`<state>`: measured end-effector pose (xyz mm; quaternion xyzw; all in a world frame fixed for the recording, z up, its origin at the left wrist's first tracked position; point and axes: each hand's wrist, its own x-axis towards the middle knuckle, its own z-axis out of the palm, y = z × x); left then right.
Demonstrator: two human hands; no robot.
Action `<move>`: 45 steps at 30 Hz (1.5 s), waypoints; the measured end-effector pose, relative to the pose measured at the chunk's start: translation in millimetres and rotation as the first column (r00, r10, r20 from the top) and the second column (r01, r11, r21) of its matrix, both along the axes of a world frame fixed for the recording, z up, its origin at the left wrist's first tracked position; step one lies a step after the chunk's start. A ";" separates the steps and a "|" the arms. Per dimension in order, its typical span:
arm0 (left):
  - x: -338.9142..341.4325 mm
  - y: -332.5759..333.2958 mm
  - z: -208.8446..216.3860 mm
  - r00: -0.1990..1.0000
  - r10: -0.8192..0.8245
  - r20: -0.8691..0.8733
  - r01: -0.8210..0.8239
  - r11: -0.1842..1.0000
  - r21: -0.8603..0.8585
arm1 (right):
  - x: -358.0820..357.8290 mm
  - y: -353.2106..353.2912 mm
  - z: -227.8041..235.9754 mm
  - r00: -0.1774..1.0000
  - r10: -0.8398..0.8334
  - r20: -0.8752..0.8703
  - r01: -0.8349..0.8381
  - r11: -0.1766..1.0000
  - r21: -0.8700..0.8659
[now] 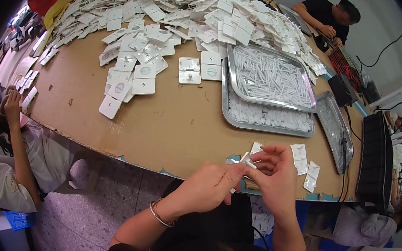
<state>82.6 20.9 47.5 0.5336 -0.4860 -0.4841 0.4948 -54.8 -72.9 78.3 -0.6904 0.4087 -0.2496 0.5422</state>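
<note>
My left hand (213,186), with a bracelet at the wrist, and my right hand (277,174) meet over the table's near edge. Between their fingertips they grip a small white plastic piece (247,160); the fingers cover much of it. One white piece (256,147) lies just behind my hands. Beside my right hand rest a white hinged case (300,158) and a narrower white piece (312,177). Farther off, a metal tray (269,75) full of thin white sticks sits partly on another metal tray (270,126) of small white parts.
A large heap of white hinged cases (168,10) spreads across the back of the cardboard-covered table (162,130). A third metal tray (334,130), a black box (343,89) and cables stand at the right. Other people sit at left (20,151) and far right (330,16).
</note>
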 end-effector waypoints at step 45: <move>-45.3 -6.0 1.0 0.921 0.383 -0.075 -0.390 0.899 -0.198 | -12.9 22.9 -28.8 0.940 -0.078 0.333 0.139 0.977 -0.163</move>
